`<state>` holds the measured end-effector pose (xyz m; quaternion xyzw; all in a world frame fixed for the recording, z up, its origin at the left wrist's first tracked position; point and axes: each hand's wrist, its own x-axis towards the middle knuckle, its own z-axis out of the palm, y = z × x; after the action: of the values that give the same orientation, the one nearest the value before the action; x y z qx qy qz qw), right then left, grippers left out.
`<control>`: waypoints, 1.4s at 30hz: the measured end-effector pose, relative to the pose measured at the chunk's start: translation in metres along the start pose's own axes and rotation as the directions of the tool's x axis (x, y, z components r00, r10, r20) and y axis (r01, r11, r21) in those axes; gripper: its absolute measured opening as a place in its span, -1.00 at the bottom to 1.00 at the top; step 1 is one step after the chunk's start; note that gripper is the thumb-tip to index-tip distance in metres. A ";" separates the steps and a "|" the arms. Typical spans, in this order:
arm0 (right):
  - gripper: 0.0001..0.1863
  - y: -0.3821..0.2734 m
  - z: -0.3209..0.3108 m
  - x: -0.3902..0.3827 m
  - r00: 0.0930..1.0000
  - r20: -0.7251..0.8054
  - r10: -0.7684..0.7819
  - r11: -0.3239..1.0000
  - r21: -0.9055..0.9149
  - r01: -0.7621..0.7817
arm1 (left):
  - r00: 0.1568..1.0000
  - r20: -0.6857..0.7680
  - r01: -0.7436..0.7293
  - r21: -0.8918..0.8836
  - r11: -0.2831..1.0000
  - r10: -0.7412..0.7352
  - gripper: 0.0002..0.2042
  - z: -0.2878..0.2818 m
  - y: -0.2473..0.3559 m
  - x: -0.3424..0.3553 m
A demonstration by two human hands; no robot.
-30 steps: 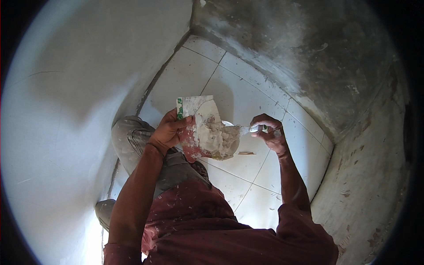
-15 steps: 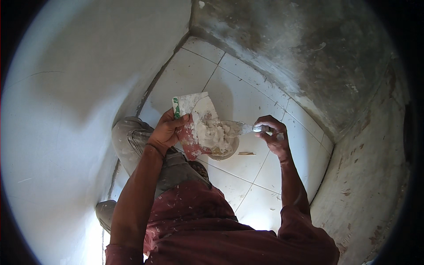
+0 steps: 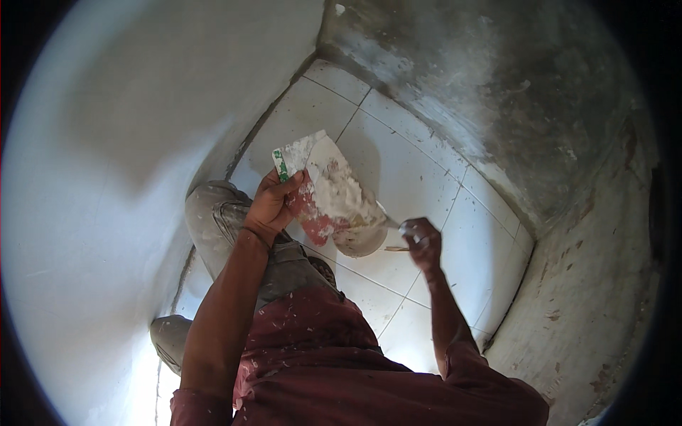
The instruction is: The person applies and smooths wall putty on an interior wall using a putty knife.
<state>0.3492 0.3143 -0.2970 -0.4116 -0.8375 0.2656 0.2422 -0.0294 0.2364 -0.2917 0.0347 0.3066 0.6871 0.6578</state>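
My left hand (image 3: 271,202) is closed on the edge of a flat board (image 3: 304,213), red and white with a green strip, thumb on top. Wet whitish putty (image 3: 341,195) lies heaped over the board's right part. My right hand (image 3: 423,243) is wrapped round the handle of a putty knife (image 3: 389,221), whose narrow blade reaches the right edge of the putty and is partly hidden. Partly covered by the board, a pale rounded thing (image 3: 360,245) shows below it; I cannot tell whether it is a container.
White floor tiles (image 3: 398,170) run up to a smooth pale wall (image 3: 142,142) close on the left. A rough grey wall (image 3: 490,85) stands ahead, and a stained wall (image 3: 582,305) on the right. My bent knee (image 3: 217,213) is near the left wall. A thin brown sliver (image 3: 396,249) lies on the floor.
My right hand has moved down and left and turned over, bringing the putty knife from on top of the putty to its lower right edge. The board has tilted slightly.
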 end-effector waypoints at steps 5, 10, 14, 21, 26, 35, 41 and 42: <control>-0.51 -0.055 0.039 -0.031 0.995 0.098 -0.014 0.832 -0.551 0.066 | 0.989 -0.031 -0.148 -0.201 0.968 0.144 -0.79 0.013 0.000 -0.016; -0.49 -0.158 0.055 0.012 0.927 0.292 0.237 0.857 0.388 -0.341 | 0.946 -0.232 -0.316 -0.496 0.809 0.227 -0.77 0.051 -0.014 -0.047; -0.41 -0.224 0.080 0.055 0.928 0.328 0.178 -0.179 0.938 -0.297 | 0.920 -0.252 -0.388 -0.481 0.786 0.299 -0.74 0.077 -0.013 -0.067; -0.54 -0.275 0.058 0.080 0.868 0.457 0.193 -0.279 0.874 -0.398 | 0.644 -0.366 -0.710 0.041 0.703 0.672 -0.75 0.098 0.029 -0.124; -0.62 -0.295 0.037 0.088 0.870 0.487 -0.079 -0.231 0.839 -0.492 | 0.650 -0.425 -0.708 -0.039 0.705 0.630 -0.77 0.069 0.064 -0.200; -0.42 -0.359 0.014 0.103 0.833 0.473 -0.289 -0.151 0.836 -0.527 | 0.603 -0.338 -0.795 -0.183 0.578 0.723 -0.71 0.064 0.100 -0.340; -0.46 -0.397 0.000 0.098 0.832 0.469 -0.295 -0.128 0.844 -0.521 | 0.553 -0.215 -0.830 -0.059 0.554 0.805 -0.73 0.085 0.077 -0.378; -0.45 -0.403 -0.001 0.097 0.858 0.463 -0.224 -0.100 0.865 -0.493 | 0.544 -0.246 -0.830 -0.016 0.558 0.802 -0.73 0.088 0.072 -0.378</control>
<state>0.0715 0.1849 -0.0184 -0.1048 -0.3433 0.9070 0.2204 -0.0037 -0.0768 -0.0521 0.0574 0.2770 0.9321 0.2261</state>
